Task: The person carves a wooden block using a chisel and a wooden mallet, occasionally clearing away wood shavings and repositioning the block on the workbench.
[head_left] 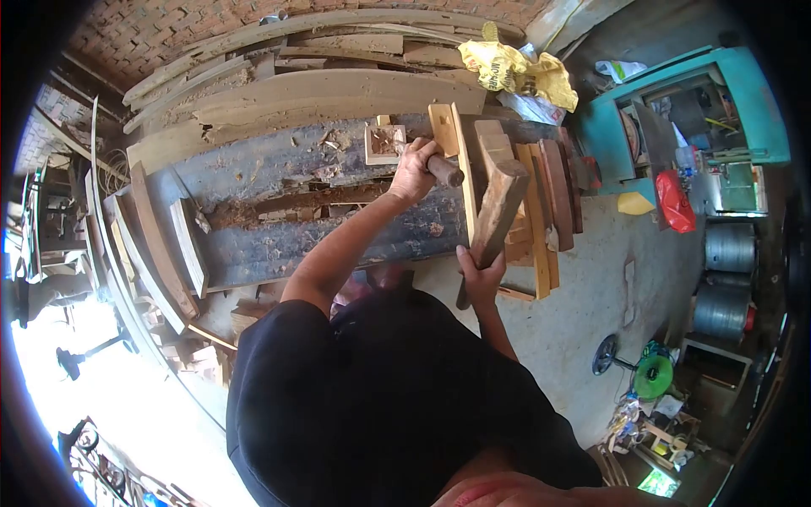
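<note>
My left hand [412,171] is closed around the round wooden handle [445,171] of a chisel, whose butt end points toward my right. Its blade is mostly hidden, near a small wooden block with a hollowed recess [384,145] that has shavings in it. In my right hand [482,274] is a thick wooden mallet [498,211], gripped low, its broad end raised toward the bench. The mallet and the chisel handle are apart. Close by stands a light wooden piece with a long thin strip [460,160], partly behind the mallet.
A dark, worn workbench [279,245] with wood chips and a long gap lies before me. Curved boards [338,93] are piled behind it; more wooden pieces [541,220] stand at its right end. A yellow bag [519,72], teal cabinet [608,127] and green fan [653,376] are on the right.
</note>
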